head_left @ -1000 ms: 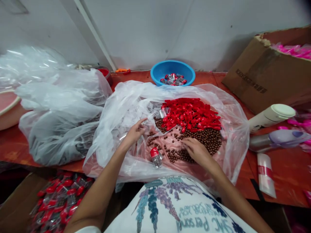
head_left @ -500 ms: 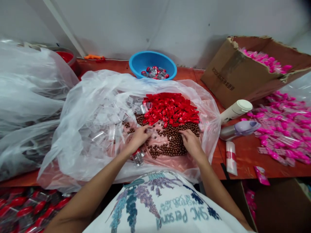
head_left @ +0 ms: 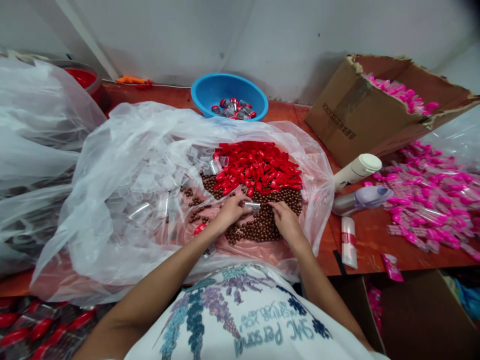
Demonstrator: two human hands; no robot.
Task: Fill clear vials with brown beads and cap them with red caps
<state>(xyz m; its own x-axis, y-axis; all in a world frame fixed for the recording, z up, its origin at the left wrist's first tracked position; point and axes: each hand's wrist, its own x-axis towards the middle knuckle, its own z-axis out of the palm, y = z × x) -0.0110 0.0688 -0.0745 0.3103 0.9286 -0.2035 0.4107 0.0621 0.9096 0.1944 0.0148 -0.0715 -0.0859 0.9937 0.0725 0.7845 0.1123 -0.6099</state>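
Observation:
My left hand (head_left: 231,212) grips a small clear plastic tube (head_left: 252,205) lying sideways, its end toward my right hand. Just right of it, my right hand (head_left: 285,220) is over the brown balls (head_left: 267,226), thumb and fingertips pinched together. Whatever those fingertips hold is too small to make out. Behind both hands lies a heap of red plastic caps (head_left: 262,167). Loose clear tubes (head_left: 144,182) are piled to the left on the white plastic sheet (head_left: 101,235). A red-capped tube (head_left: 200,229) lies partly behind my left forearm.
A blue basin (head_left: 229,85) with red-capped tubes stands at the back. To the right are a cardboard box (head_left: 348,112), a cream bottle (head_left: 358,171), a purple-topped bottle (head_left: 362,200) and pink-capped tubes (head_left: 435,200). White bags (head_left: 33,135) bulge at the left.
My left hand has moved right, bringing the clear tube close to my right hand. My right hand stays at the brown balls. The whole view has shifted slightly.

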